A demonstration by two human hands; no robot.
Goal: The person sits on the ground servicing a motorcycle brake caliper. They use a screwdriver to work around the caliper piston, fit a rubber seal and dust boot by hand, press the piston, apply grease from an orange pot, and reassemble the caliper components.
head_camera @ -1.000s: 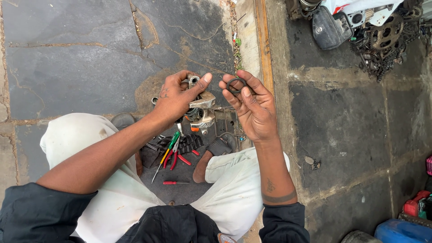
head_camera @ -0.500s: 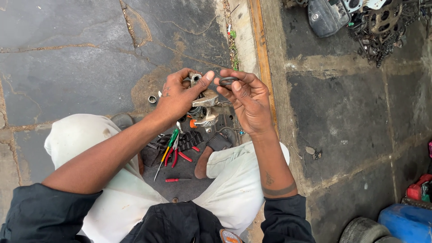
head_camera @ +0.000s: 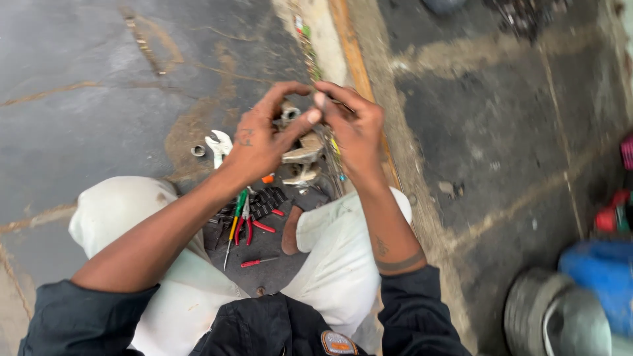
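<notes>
At centre frame, the left hand (head_camera: pixel 260 142) and right hand (head_camera: pixel 356 128) met fingertip to fingertip, wrists bent, pinching a small grey metal part (head_camera: pixel 290 113) above the red-handled pliers (head_camera: pixel 249 223) lying lower down.

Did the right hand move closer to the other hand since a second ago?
Yes. The right hand has closed in toward the left hand, above the red-handled tools on the ground; earlier it was spread open and apart, now the fingertips meet.

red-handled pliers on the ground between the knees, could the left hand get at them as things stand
Probably yes: the red-handled pliers lie uncovered just below the left hand, with nothing over them, though that hand is pinching a small part with the right hand.
</notes>
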